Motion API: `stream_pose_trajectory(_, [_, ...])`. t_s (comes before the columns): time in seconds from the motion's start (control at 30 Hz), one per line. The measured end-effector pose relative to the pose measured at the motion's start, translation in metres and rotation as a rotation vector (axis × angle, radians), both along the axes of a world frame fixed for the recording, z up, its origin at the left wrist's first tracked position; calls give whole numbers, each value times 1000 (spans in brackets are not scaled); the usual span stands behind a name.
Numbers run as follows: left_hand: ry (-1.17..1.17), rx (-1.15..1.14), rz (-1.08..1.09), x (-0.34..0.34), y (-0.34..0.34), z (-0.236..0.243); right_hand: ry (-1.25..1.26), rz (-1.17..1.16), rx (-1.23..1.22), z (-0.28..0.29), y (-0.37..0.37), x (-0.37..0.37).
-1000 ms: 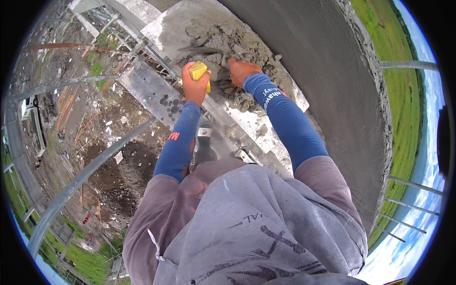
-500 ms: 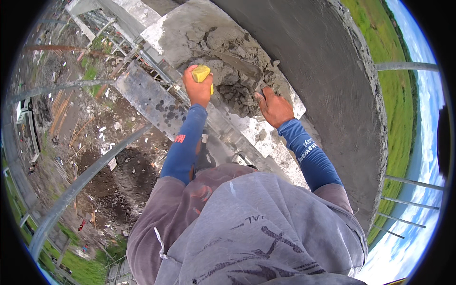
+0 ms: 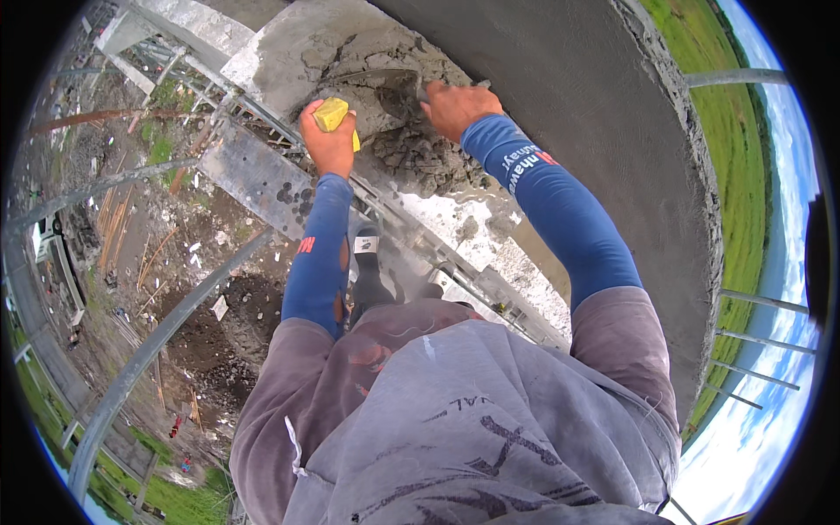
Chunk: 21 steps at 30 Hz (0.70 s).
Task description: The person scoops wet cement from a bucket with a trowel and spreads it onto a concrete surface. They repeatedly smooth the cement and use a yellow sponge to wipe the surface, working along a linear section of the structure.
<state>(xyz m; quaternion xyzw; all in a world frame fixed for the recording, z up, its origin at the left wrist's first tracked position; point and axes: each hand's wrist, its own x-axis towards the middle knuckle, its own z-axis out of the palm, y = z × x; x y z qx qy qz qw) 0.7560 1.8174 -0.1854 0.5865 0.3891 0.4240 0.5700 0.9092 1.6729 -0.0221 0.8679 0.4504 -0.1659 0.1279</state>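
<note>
My left hand (image 3: 328,144) is closed around a yellow sponge-like block (image 3: 332,114), which sticks out on both sides of the fingers. In my right hand (image 3: 459,109) is a trowel (image 3: 404,98); its handle end shows past the fist and its mortar-smeared blade reaches left over the mortar. A heap of wet grey mortar (image 3: 424,159) lies between and below the hands on a pale, mortar-splashed board (image 3: 284,52). The left hand is beside the board's left edge. The right hand is near the curved wall (image 3: 595,114), coated with smooth grey plaster.
Scaffold tubes (image 3: 157,346) cross the left side, high above littered ground (image 3: 188,289). A grey plank (image 3: 254,175) with dark spots lies beside the board. My foot (image 3: 367,245) is below on the scaffold. Metal bars (image 3: 735,77) stick out beyond the wall's rough edge.
My right hand has moved up and to the left with the trowel, its arm stretching farther out. My left hand, still holding the yellow block, has shifted left and slightly up in view.
</note>
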Motion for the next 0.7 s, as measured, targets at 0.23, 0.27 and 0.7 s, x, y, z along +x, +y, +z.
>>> stream_pose_trajectory(0.23, [-64,-138,-110,-7,13,5,164,-100,29,53,-14,-23])
stream_pose_trajectory(0.27, [-40,-162,-121,-8,13,3,183,-161,-4,48,-29,-28])
stream_pose_trajectory(0.7, [250,102,-265,32,90,60,33,-176,-85,21,1,-11])
